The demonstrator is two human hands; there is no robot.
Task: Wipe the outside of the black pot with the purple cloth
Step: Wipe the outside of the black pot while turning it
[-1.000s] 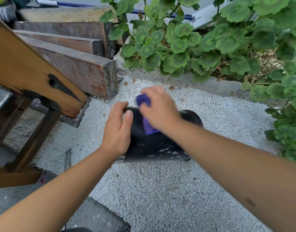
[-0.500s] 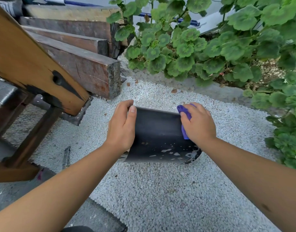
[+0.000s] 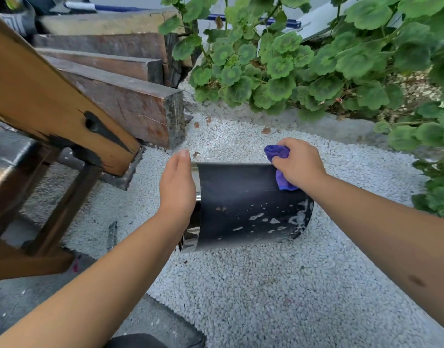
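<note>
Sliding right: right hand w/ cloth clenched now at pot end; left hand flat, steadying; spots still left.

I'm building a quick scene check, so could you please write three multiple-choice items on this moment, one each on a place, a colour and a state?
1. Where does the right hand press the cloth?
A. on the pot's upper right side
B. on the gravel
C. on the wooden beam

2. What colour is the cloth?
A. yellow
B. purple
C. white

3. How does the black pot lie?
A. upright
B. upside down on the beam
C. on its side on the white gravel

Answers:
1 A, the cloth sits between the hand and the pot's wall.
2 B, purple folds show above and below the hand.
3 C, its wall runs level, with the left hand at its steel rim end.
</note>
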